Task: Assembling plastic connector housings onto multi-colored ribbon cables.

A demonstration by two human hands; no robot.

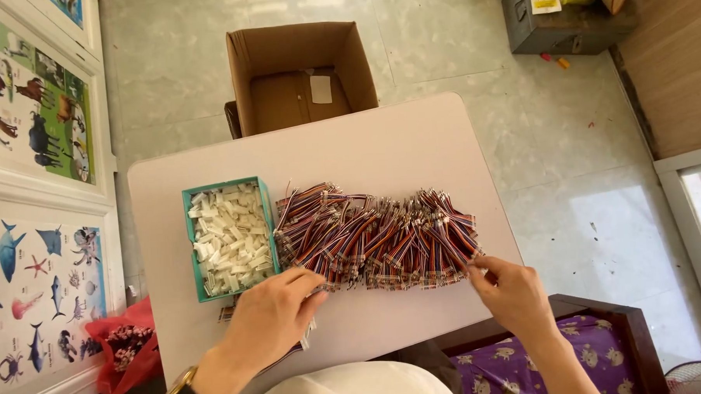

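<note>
Pale tiled floor (453, 30), animal posters (32, 99) left, wooden wall (672, 69) right.

Both hands (273, 316) (513, 292) forward, fingers pinched

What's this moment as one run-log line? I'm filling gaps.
left hand: on wire pile | right hand: pinching wires | green tray: white connectors

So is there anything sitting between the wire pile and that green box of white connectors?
Nothing visible. The pile of multicoloured wires lies right beside the green box of white connectors, its left end against the box's right wall. The left hand rests at the pile's lower left edge, the right hand at its right end.
</note>
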